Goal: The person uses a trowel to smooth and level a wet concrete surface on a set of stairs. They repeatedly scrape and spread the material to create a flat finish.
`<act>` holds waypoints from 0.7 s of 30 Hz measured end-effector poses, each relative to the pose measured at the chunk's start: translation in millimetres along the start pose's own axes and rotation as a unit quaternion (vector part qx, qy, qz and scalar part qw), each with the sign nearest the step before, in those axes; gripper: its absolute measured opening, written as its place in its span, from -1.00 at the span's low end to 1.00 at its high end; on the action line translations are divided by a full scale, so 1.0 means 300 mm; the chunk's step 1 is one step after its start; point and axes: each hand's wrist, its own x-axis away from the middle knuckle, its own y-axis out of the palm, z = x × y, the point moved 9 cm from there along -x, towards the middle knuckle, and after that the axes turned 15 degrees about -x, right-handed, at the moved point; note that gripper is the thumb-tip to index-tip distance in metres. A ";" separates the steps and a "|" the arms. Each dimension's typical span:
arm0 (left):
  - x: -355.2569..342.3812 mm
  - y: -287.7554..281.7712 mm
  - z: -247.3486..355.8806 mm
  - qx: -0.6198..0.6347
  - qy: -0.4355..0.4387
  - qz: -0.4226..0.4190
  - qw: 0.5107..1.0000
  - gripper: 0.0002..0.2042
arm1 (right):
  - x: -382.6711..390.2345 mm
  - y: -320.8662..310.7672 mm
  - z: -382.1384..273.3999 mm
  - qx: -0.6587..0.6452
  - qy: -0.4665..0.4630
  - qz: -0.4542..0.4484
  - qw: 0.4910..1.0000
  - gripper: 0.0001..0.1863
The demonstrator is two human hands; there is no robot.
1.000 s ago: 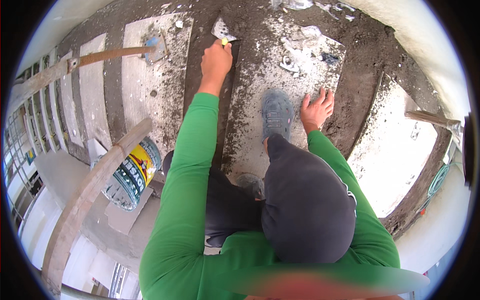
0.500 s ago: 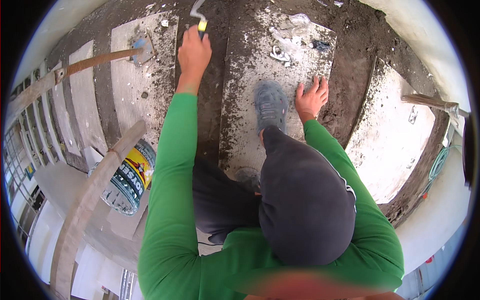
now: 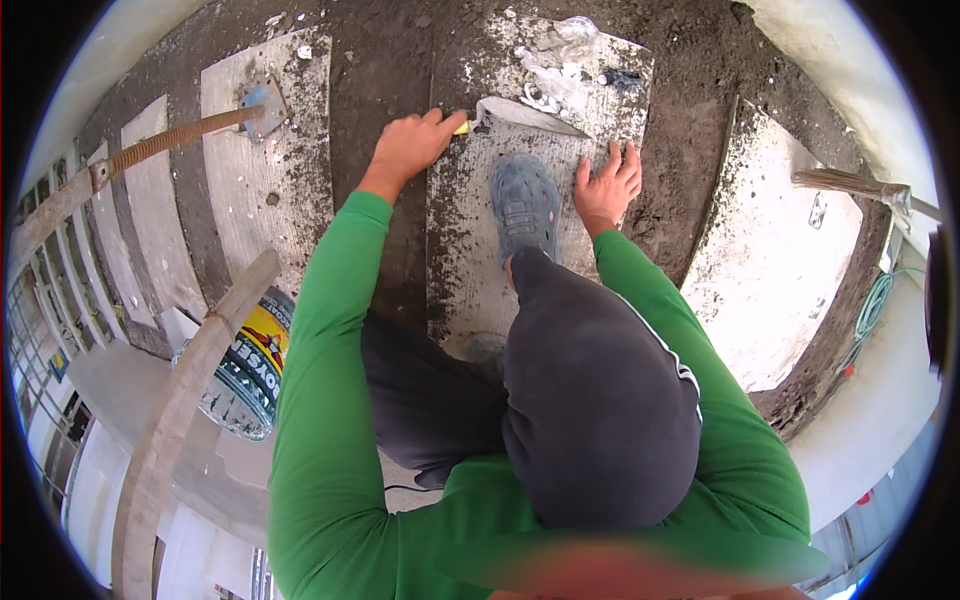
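Observation:
My left hand point(image 3: 412, 148) is closed round the handle of a pointing trowel, over the left edge of a pale, dirt-speckled board point(image 3: 465, 220). The trowel's grey pointed blade point(image 3: 530, 117) stretches to the right across the board, beyond the toe of my grey clog point(image 3: 525, 205). A bit of yellow shows at the front of the handle; my fingers hide the rest. On the board's right side my right hand point(image 3: 608, 188) rests with its fingers spread, holding nothing. The blade's tip is near my right fingertips, apart from them.
Crumpled clear plastic point(image 3: 570, 40) and scraps lie at the board's far end. Dark soil point(image 3: 385, 90) runs between the boards. To the left stand a rusty threaded post point(image 3: 185, 127), a wooden bar point(image 3: 190, 380) and a paint bucket point(image 3: 255, 360). A brush point(image 3: 850, 182) lies over the right board point(image 3: 770, 270).
My left hand has brought the trowel nearer and swung its blade to the right, over the board. My right hand stays spread on the board while the whole view has shifted slightly.

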 end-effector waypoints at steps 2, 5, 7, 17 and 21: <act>-0.019 -0.054 -0.041 0.019 0.028 0.015 0.999 -0.56 | -0.014 0.005 -0.004 -0.002 -0.002 0.004 1.000 -0.29; 0.073 -0.138 -0.059 0.046 0.004 0.021 0.999 -0.54 | -0.012 0.005 -0.004 -0.012 -0.011 0.009 1.000 -0.29; 0.206 -0.137 -0.062 0.052 -0.040 0.031 0.997 -0.53 | -0.006 0.001 0.006 -0.002 -0.004 0.009 1.000 -0.28; 0.157 0.038 -0.310 0.005 -0.233 0.029 0.972 -0.57 | -0.007 0.009 0.006 -0.004 -0.005 0.006 1.000 -0.29; -0.136 -0.046 -0.466 -0.005 -0.280 0.038 0.959 -0.62 | -0.010 0.011 -0.027 -0.010 -0.019 0.005 1.000 -0.29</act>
